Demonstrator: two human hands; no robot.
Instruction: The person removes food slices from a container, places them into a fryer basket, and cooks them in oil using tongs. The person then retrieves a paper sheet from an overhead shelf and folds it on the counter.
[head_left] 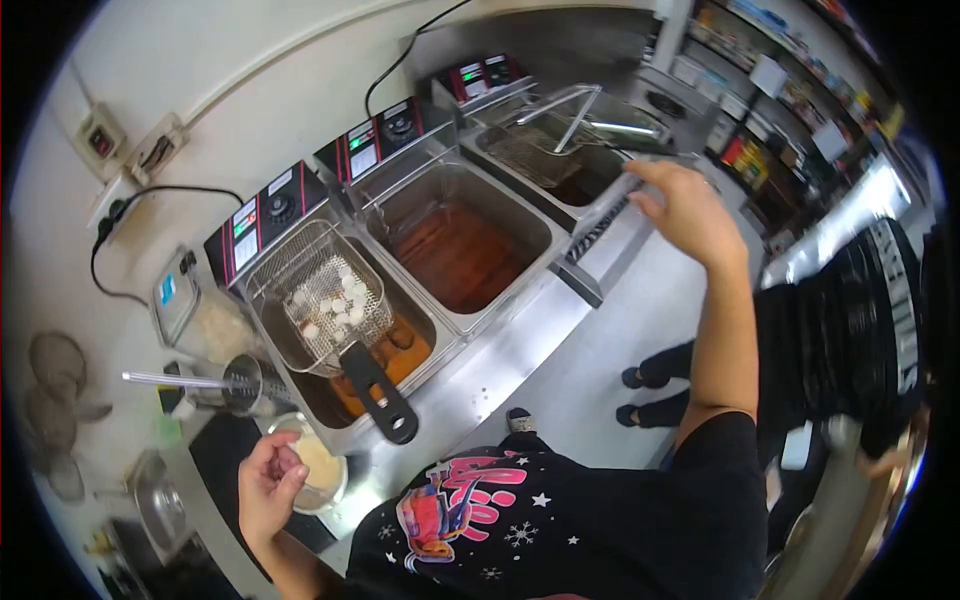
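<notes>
My left hand (270,485), fingers curled in toward the thumb, is beside a bowl (337,492) of pale cream-coloured contents. Whatever those fingers hold, if anything, cannot be made out. My right hand (690,210) reaches over the front corner of the far fryer (600,205), fingers stretched and thumb apart; no held object shows. A wire fry basket (290,265) with a black handle (375,390) rests over the nearest fryer vat (425,340). Several small white round pieces (345,305) lie in it. Brownish oil (465,250) fills the middle vat.
Another wire basket (540,150) sits in the far vat. A clear container (215,320) and a metal jug (250,380) with a long-handled utensil stand left of the fryers. A person in black (840,330) stands at right. Shelves (780,90) line the back.
</notes>
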